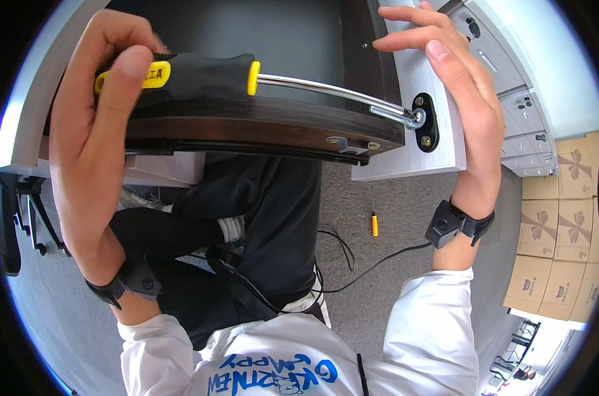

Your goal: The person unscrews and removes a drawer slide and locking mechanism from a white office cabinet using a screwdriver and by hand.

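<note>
Evidently the left grip is clamped around the rubbery black-and-yellow screwdriver, whose smooth metal shaft runs rightward to a black oval plate on a pale wood-grain panel. Spread apart, the right grip stands beside the panel's edge; whether it touches is unclear. Between the grips, the shaft has open room over a dark board's edge. The shaft's tip is hard to make out.

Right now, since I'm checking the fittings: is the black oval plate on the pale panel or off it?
On: the plate lies against the panel, a screw showing near each end; tightness I can't tell.
</note>
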The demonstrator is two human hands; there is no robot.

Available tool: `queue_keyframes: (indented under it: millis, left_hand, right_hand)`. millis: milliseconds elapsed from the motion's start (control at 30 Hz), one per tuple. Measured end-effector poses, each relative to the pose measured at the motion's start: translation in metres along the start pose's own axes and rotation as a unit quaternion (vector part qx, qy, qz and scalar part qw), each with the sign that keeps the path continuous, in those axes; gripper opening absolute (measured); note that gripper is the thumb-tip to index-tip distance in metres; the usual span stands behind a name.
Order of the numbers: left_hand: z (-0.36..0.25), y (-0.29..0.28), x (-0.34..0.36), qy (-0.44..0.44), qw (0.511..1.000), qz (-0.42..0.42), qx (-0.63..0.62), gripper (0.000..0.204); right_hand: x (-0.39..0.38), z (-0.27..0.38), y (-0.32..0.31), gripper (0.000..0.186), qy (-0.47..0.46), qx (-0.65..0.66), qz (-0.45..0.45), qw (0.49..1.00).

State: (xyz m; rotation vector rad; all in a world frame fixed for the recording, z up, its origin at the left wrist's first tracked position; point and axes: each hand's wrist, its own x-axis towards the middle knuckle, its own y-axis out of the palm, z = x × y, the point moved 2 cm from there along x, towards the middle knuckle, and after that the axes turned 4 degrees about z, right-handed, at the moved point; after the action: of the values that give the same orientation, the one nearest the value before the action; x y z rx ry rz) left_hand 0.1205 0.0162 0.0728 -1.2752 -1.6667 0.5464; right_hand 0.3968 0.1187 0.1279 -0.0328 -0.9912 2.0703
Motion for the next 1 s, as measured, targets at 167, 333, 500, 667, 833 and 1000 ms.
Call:
queue_keyframes:
  millis: [167, 333, 500, 667, 833, 1000]
  left_hand:
    - [0.004, -0.006, -0.004, 0.09, 0.996, 0.002, -0.01, 0.046]
    - [0.018, -0.01, -0.008, 0.085, 0.996, -0.03, -0.016, 0.048]
    - [0.015, -0.008, -0.009, 0.008, 0.999, -0.006, 0.047, 0.041]
    - [-0.001, 0.006, -0.001, 0.056, 0.998, 0.021, 0.03, 0.04]
    - [0.014, -0.006, -0.011, 0.086, 0.996, -0.032, -0.02, 0.053]
    - [0.004, -0.009, -0.015, 0.095, 0.995, -0.017, -0.026, 0.036]
  right_hand:
    - [0.001, -0.001, 0.001, 0.038, -0.008, 0.018, 0.005, 1.0]
    - [0.0, -0.001, 0.003, 0.039, -0.011, 0.015, -0.026, 0.999]
    - [0.001, 0.003, 0.002, 0.038, 0.011, 0.029, -0.006, 1.0]
    - [-0.002, -0.002, 0.002, 0.038, 0.013, 0.025, -0.014, 1.0]
    - [0.001, 0.002, 0.003, 0.038, 0.008, 0.043, -0.011, 0.999]
    - [0.002, 0.0, 0.003, 0.038, 0.028, 0.062, -0.012, 0.998]
